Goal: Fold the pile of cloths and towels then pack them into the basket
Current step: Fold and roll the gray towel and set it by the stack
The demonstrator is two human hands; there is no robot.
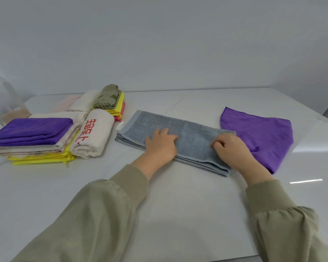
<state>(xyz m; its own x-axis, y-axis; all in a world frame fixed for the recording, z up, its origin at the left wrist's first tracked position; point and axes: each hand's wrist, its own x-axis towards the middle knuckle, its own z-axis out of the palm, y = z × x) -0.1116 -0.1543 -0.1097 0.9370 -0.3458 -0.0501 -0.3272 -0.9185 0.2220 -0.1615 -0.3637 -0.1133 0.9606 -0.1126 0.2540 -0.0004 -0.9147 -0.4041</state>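
A grey towel (189, 133) lies folded into a long strip across the middle of the white table (159, 195). My left hand (161, 146) rests flat on its middle part, fingers fairly straight. My right hand (233, 148) sits on the towel's right end with the fingers curled, seeming to pinch the top layer. A purple cloth (261, 137) lies loosely folded just right of the towel. No basket is in view.
At the left stand folded stacks: a purple cloth (34, 129) on beige and yellow ones, a white towel with red characters (93, 137), cream towels (85, 103), and an olive cloth (109, 96) on yellow and pink ones. A clear plastic container (0, 95) stands far left.
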